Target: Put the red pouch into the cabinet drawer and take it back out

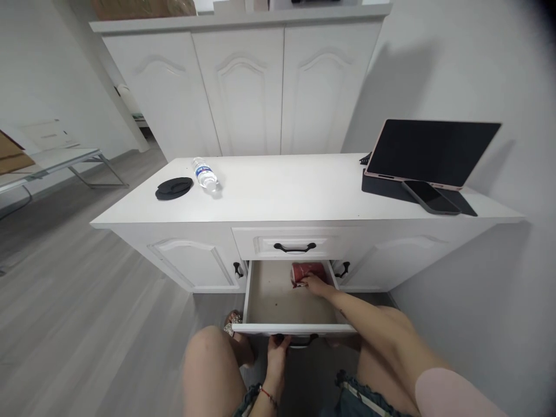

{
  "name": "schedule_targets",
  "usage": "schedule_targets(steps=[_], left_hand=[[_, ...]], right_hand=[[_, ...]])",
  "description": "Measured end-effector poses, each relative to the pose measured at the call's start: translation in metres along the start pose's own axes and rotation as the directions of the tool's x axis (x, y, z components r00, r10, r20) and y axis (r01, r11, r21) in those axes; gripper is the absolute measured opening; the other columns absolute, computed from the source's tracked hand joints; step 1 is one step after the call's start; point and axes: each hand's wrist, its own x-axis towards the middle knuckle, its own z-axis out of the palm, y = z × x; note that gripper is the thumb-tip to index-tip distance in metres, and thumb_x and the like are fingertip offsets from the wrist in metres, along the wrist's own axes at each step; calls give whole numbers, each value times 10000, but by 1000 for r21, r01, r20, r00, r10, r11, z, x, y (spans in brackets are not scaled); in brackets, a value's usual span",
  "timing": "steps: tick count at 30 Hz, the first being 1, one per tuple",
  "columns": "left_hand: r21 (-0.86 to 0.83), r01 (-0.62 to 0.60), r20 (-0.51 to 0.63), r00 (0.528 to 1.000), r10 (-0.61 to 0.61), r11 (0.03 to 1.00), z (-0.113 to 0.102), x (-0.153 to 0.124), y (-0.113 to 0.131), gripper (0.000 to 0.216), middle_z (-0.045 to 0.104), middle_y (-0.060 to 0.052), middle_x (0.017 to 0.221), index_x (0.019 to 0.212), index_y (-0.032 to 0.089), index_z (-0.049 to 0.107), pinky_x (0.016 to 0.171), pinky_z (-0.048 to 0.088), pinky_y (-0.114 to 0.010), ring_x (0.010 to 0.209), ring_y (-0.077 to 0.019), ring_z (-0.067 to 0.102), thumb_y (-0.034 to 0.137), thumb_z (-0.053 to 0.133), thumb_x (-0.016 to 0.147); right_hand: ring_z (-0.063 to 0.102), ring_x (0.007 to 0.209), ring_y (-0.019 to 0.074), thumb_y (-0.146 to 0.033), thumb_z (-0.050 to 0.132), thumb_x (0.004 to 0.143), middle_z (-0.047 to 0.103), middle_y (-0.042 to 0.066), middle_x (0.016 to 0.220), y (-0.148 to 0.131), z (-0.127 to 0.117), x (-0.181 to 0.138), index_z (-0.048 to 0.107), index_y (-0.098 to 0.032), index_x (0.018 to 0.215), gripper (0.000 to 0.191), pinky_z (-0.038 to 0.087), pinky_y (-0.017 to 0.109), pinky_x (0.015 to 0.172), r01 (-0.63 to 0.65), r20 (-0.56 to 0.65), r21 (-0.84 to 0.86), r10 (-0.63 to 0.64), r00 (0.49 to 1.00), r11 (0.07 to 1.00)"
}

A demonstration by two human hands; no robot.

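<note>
I crouch before a white cabinet (278, 217) whose lower middle drawer (269, 301) is pulled out. My left hand (278, 350) grips the black handle on the drawer's front from below, fingers curled. My right hand (313, 284) reaches into the back right of the drawer and rests on a red can-like object (306, 271) lying there; its fingers are bent over the object. The rest of the drawer's floor is bare.
On the cabinet top lie a water bottle (205, 175) and a black round lid (174, 187) at the left, a tablet on a stand (430, 152) and a phone (430, 197) at the right. A tall white cupboard (243, 87) stands behind. My knees flank the drawer.
</note>
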Motion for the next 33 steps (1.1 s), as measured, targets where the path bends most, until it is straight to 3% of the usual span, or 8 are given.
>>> schedule_targets(steps=[5,10,17,25,33], left_hand=[[-24,-5,8,1000,5,1000,-2,3,-4,393,589,10,593,676,174,603,533,378,-272,529,-126,472,393,836,449],[-66,-7,9,1000,8,998,-3,2,-5,414,644,-18,683,760,164,638,563,392,-273,603,-153,531,359,834,452],[-96,-28,19,999,30,995,-3,5,-10,415,634,-6,651,732,156,621,542,366,-260,553,-121,481,366,834,445],[-116,-16,33,999,19,993,-2,6,-10,419,610,4,623,725,153,626,523,350,-257,544,-124,475,372,844,442],[-128,6,14,1000,-4,992,-2,8,-11,452,601,14,614,756,162,617,537,374,-269,553,-136,487,353,851,420]], right_hand=[[629,949,222,-161,551,731,740,48,929,-1,-2,-16,758,-206,851,244,452,302,868,-16,106,-15,18,994,1000],[627,755,188,-172,639,653,721,11,740,-8,1,-26,764,-186,781,179,450,254,716,-55,277,-68,72,958,996],[626,753,156,-194,669,603,733,-43,813,-24,0,-38,767,-269,923,343,432,213,647,-28,489,-105,77,869,994],[653,816,179,-186,671,597,755,-24,883,-54,20,-33,773,-277,899,331,456,228,704,28,495,-119,34,868,993],[646,731,174,-228,683,626,756,-2,896,-85,63,-2,752,-258,991,372,469,230,639,88,491,-109,-23,871,990]])
